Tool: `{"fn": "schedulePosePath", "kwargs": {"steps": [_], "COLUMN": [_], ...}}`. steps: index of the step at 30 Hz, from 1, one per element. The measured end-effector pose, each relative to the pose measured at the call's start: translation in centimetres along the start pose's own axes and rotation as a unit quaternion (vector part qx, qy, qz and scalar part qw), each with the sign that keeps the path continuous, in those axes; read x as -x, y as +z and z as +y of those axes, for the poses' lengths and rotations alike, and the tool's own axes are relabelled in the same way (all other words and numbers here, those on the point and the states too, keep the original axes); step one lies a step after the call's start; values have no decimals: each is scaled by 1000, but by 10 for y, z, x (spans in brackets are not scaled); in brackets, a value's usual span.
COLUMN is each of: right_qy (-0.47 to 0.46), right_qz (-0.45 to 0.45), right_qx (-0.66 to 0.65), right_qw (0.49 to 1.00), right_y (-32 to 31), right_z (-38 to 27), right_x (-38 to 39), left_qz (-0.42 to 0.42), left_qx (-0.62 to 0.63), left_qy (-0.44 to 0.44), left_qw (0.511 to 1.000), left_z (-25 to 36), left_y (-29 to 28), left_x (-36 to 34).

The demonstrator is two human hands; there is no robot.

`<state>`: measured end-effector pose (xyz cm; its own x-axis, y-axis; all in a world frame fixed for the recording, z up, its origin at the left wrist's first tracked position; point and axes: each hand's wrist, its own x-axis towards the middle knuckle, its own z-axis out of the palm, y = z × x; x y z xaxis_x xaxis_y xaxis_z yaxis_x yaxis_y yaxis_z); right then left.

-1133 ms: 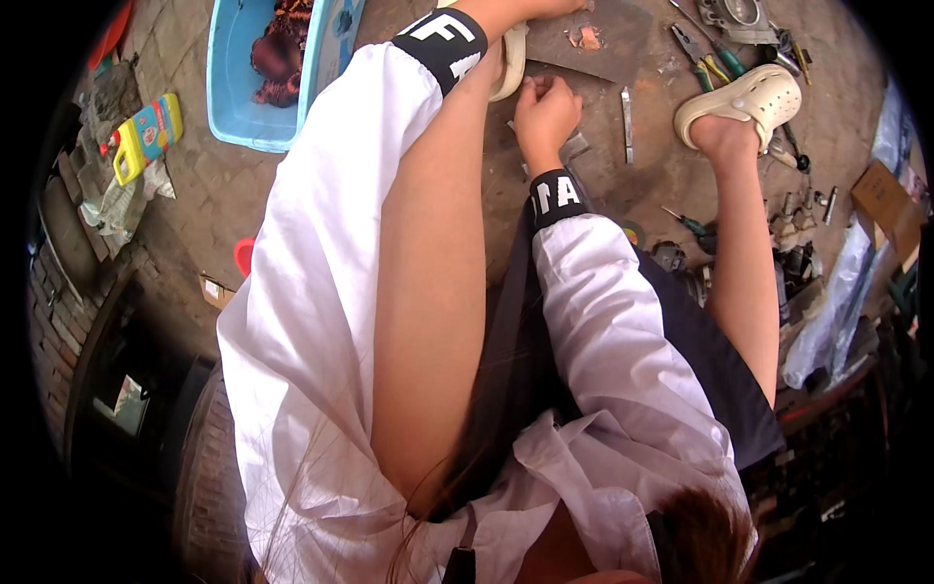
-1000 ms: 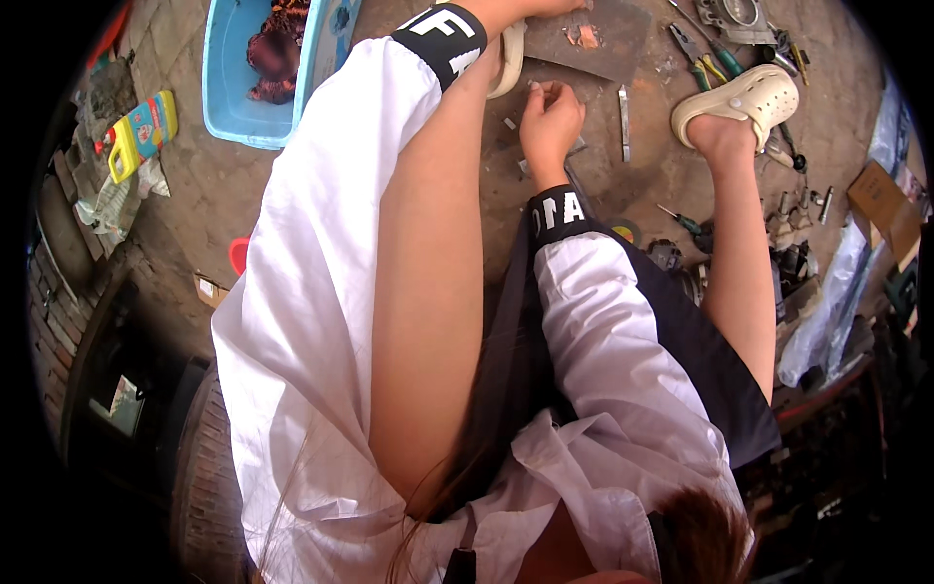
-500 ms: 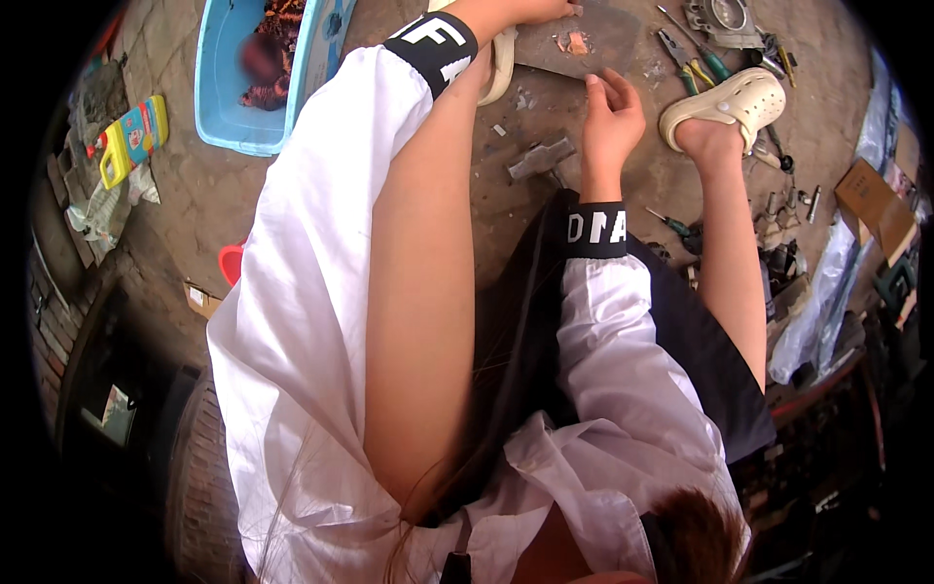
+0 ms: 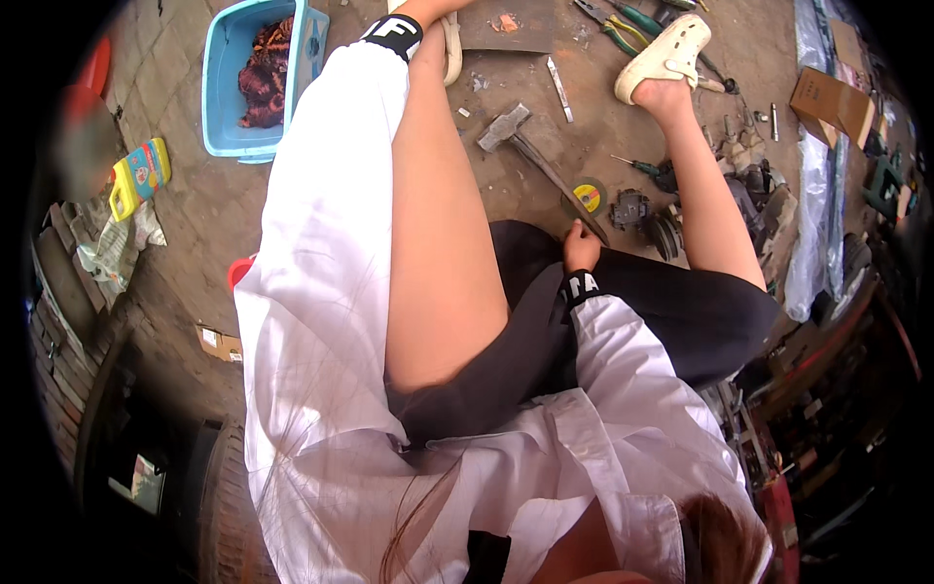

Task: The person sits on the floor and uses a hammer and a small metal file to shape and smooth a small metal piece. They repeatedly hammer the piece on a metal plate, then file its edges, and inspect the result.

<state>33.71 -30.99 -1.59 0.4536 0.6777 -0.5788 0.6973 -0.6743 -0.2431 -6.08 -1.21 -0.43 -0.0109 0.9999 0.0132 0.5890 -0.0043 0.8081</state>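
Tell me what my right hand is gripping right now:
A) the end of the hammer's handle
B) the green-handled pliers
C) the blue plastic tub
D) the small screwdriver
A: the right hand is closed around the near end of the hammer handle, whose head lies on the ground further out; the pliers, the blue tub and the screwdriver all lie apart from it.
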Motion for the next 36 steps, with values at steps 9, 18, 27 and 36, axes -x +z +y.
{"fn": "schedulePosePath", "kwargs": {"steps": [9,18,27,36], "right_qy": [-114,-276,-442,-456], "right_qz": [-73,30,119,121], "right_qx": [-20,-207,-153,-129], "right_qw": [991,938,876,872], "right_y": [33,37,60,56], "right_z": [12,-167,-296,-321], "right_x": [-16,-38,-84,-86], "left_qz": [-75,-27,82,94], "left_qx": [106,54,-43,-50], "left_qy": [-108,-114,-93,-103], "left_qw": [986,992,991,989], "left_z": [6,20,29,21], "left_y": [-26,-13,-2,1], "left_x": [36,36,31,31]}}
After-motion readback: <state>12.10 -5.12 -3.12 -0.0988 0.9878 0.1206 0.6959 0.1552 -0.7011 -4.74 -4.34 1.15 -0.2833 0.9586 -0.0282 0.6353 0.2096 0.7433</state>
